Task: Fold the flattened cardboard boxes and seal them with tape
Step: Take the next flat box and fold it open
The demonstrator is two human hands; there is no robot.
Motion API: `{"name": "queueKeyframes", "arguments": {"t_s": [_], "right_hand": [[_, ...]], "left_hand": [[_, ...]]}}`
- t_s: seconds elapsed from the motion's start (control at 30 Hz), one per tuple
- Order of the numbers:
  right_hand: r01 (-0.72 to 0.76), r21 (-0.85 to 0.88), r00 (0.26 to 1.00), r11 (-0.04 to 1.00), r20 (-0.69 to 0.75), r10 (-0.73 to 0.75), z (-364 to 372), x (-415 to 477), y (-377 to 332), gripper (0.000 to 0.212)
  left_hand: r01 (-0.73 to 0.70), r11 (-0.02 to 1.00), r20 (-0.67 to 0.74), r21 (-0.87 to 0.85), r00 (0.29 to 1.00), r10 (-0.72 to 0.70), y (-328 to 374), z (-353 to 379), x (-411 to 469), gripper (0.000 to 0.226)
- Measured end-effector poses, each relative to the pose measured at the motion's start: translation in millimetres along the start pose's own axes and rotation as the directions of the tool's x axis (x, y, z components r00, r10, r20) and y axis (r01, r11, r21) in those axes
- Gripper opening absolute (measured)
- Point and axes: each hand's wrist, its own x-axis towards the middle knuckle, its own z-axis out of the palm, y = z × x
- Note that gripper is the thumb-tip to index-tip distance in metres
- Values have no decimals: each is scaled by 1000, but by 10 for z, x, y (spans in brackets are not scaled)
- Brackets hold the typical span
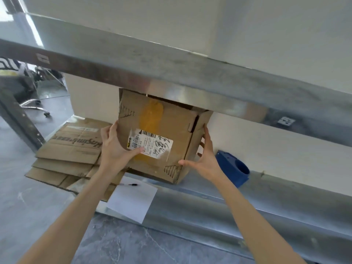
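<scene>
Box: we see a made-up brown cardboard box [163,130] tilted on the lower shelf [209,208] of a metal rack, its top tucked under the edge of the upper shelf [133,54].
Box face: a white shipping label [152,143] with a barcode and black scribbles sits on the side towards us, over a strip of yellowish tape [152,115]. A flap at the upper right corner stands slightly ajar.
Left hand: our left hand [114,147] grips the box's left edge, fingers wrapped behind it and the thumb lying across the front, its tip touching the label.
Right hand: our right hand [205,159] is spread wide around the lower right corner, straight fingers flat against the right side and the thumb touching the front face.
Flat cardboard: a stack of flattened boxes [72,149] lies on the same shelf just to the left of the box, partly behind our left wrist.
Paper: a white sheet [131,201] hangs over the shelf's front edge below the box, with a pen [131,185] on its top edge.
Blue part: a blue plastic piece [234,168] with a round opening rests on the shelf just right of our right hand.
Background: an office chair [28,92] stands on the grey floor [114,244] at far left.
</scene>
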Motion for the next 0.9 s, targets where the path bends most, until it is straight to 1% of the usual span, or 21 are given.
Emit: {"name": "queueKeyframes", "arguments": {"t_s": [0.1,0.2,0.27,0.37,0.43,0.5,0.6,0.67,0.73,0.83,0.9], "right_hand": [[10,-49,1000,999,18,-9,-299,-50,256,148],[22,-91,998,996,52,-17,-496,-76,492,148],[21,-146,996,989,87,-8,-580,-97,632,141],[60,-221,993,974,108,-37,-639,-116,785,123],[91,-230,992,969,111,-67,-663,-132,800,119],[113,-216,990,970,103,-92,-680,-148,763,118],[133,-153,991,979,38,-129,-689,-199,690,113],[144,-124,988,982,-43,-150,-691,-230,583,104],[170,-106,972,980,-146,-184,-678,-247,470,94],[210,-84,938,974,-265,-225,-634,-264,345,85],[206,-72,930,976,-295,-218,-604,-268,263,80]], "left_hand": [[-16,1000,-26,-24,1000,16,146,354,-243,111],[-45,998,-26,-43,999,44,185,619,-417,103],[-51,995,16,-88,998,53,171,755,-505,100],[-46,988,69,-147,996,56,110,879,-641,92],[-43,984,66,-175,996,56,84,874,-687,87],[-58,980,52,-192,996,70,106,797,-653,88],[-134,962,-14,-238,991,135,242,618,-542,89],[-196,943,-63,-268,981,186,359,506,-483,81],[-248,925,-96,-289,968,230,446,423,-423,79],[-336,902,-105,-272,942,319,468,372,-339,71],[-375,889,-83,-262,927,366,466,368,-311,65]]}}
